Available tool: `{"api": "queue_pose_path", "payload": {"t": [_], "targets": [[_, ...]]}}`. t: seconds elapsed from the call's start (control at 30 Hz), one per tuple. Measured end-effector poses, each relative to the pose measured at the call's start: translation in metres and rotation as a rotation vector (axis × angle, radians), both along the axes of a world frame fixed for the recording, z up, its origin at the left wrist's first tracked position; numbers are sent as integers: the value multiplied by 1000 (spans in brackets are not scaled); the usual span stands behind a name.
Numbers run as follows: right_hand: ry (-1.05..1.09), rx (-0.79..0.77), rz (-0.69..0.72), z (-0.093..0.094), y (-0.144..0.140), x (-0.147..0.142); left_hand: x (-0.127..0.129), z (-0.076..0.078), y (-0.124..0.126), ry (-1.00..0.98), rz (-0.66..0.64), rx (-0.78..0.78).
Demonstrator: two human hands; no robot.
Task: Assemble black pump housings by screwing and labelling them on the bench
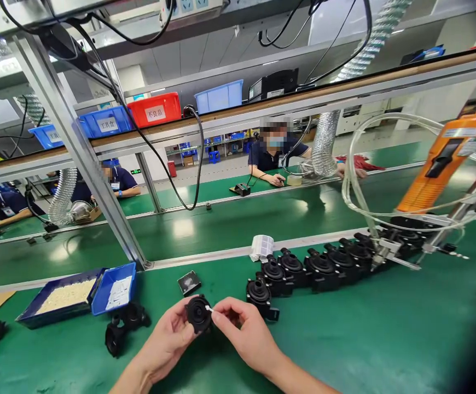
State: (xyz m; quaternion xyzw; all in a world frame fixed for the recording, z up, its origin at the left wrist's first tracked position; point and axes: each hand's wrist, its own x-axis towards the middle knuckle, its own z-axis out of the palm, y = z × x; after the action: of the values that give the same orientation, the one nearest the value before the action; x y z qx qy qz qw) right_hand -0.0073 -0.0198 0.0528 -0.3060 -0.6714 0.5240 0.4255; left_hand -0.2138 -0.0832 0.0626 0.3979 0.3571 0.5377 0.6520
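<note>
Both forearms enter from the lower edge and converge at the centre. The left hand [171,335], fingers curled upward, presents a round black part [198,314] with its recessed face toward the viewer; the right hand [244,331] meets it from the side, thumb and index finger together. The left grip is closed about the part's rim, above the surface [328,350]. The right grip is narrow, pinching a small white-tipped item [209,308] at the part's edge; whether the tip touches the part cannot be told.

On the green surface, right: a slanting row of black housings [320,264], a white label roll [261,247] just behind its near end, and an orange tool [435,169] above its far end. Left: black elbow-shaped fittings [115,339] beside a blue tray [99,307] of white pieces, adjoining a darker tray [49,319] with pale contents. A small dark box [189,283] lies behind the hands. Background: a masked co-worker [258,156] sits beyond the metal frame [80,139], near a silvery duct [326,145].
</note>
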Motion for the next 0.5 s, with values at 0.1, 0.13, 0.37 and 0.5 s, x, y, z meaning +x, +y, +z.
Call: {"api": "queue_pose_path", "payload": {"t": [0.1,0.13,0.37,0.5], "targets": [[-65,69,5,5,0,2,-1,-1,0,26,-2,29],[-78,86,10,6,-1,2,-1,-1,0,37,-1,36],[-119,117,10,10,-5,1,-1,-5,1,154,47,133],[-140,126,3,12,-3,2,-2,-7,2,227,76,135]]}}
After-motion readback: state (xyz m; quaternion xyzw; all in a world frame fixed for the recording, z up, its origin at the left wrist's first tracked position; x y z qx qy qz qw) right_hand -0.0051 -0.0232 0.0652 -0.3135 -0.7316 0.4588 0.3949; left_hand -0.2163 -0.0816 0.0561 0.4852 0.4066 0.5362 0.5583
